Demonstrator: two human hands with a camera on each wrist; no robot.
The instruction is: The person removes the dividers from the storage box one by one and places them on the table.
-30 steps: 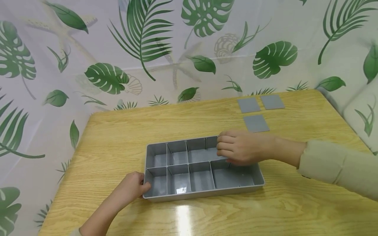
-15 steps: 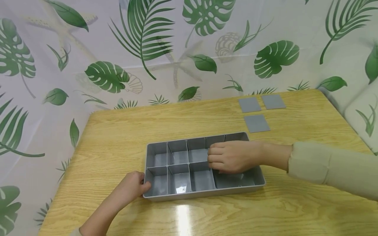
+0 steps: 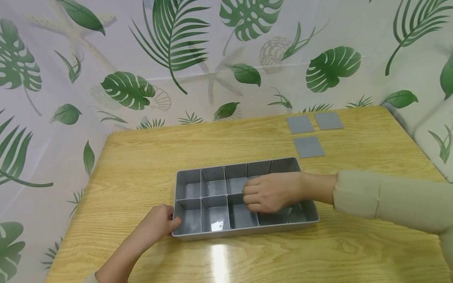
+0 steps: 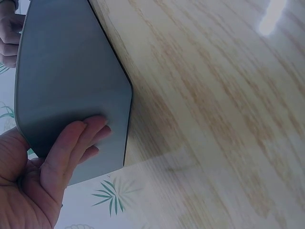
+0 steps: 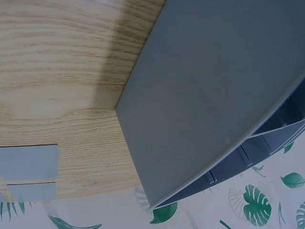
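A grey compartment box [image 3: 247, 232] lies on the wooden table, split by thin grey dividers [image 3: 214, 212]. At its left end my left hand [image 3: 159, 222] grips the wall, thumb over the rim, fingers along the outside face; the left wrist view shows this hand [image 4: 57, 167] close up. Bent at the fingers, my right hand [image 3: 270, 192] is over the middle of the box, at the top of the third front divider. Its fingertips are hidden, and I cannot tell whether they pinch that divider. Only the box's end wall [image 5: 205, 95] shows in the right wrist view, no hand.
Behind the box, to the right, three flat grey square plates [image 3: 309, 147] lie on the table [image 3: 148, 153]. A leaf-printed cloth [image 3: 198, 90] hangs along the table's back edge. The box's wider compartments are at its right end.
My right hand has moved left and toward me, from the back row to the third front divider. The left hand stays on the box's left end.
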